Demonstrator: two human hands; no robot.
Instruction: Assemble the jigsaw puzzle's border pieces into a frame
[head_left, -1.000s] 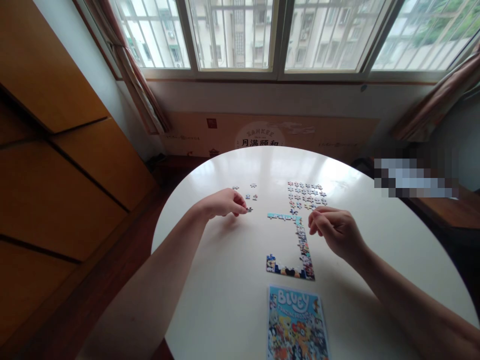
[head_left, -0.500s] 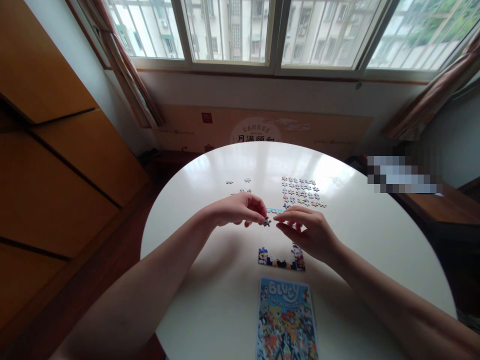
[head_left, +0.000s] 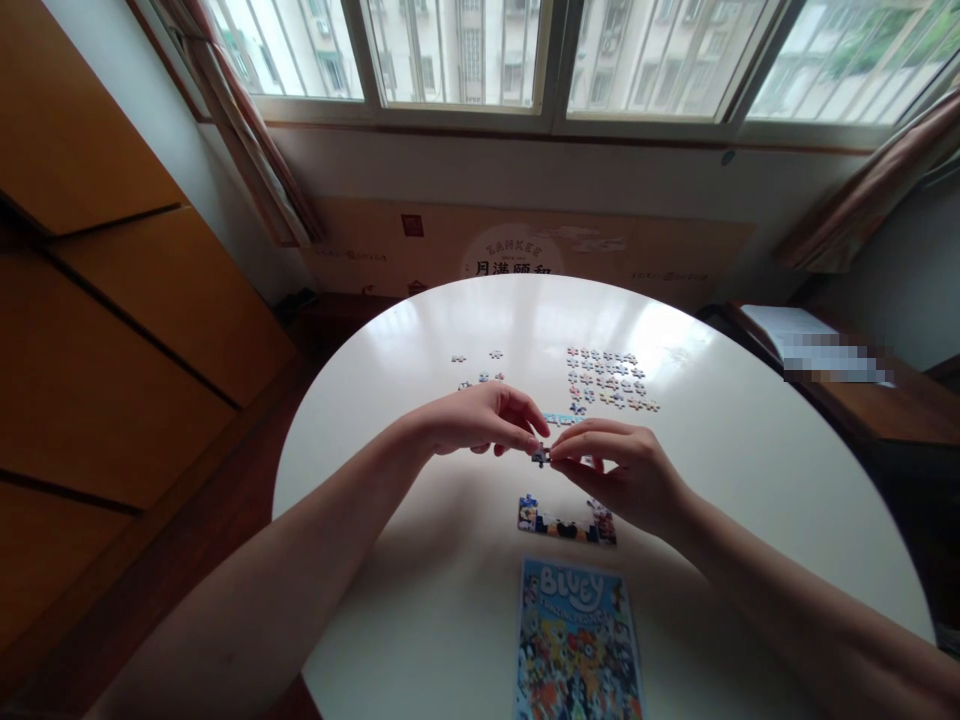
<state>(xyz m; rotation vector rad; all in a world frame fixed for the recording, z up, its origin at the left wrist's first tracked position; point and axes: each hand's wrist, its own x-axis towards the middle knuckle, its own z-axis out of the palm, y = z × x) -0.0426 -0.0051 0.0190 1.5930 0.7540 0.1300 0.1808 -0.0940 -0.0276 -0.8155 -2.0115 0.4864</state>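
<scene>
Between my two hands, above the table, is a small jigsaw puzzle piece (head_left: 540, 457). My left hand (head_left: 495, 415) pinches it from the left with thumb and finger. The fingertips of my right hand (head_left: 626, 465) close on its right side. Below them lies a joined puzzle section (head_left: 568, 530), shaped like a shallow U, with dark and coloured prints. A light-blue joined strip (head_left: 561, 420) shows behind the fingers, partly hidden by my right hand.
Loose pieces lie in rows (head_left: 606, 380) at the back right of the round white table (head_left: 360, 400), with several more (head_left: 484, 377) behind my left hand. A Bluey picture sheet (head_left: 577, 640) lies near the front. A wooden side table (head_left: 862, 410) stands at right.
My right hand has closed in from the right and now touches the piece. My left hand has shifted slightly right with it. The view has tilted slightly.
</scene>
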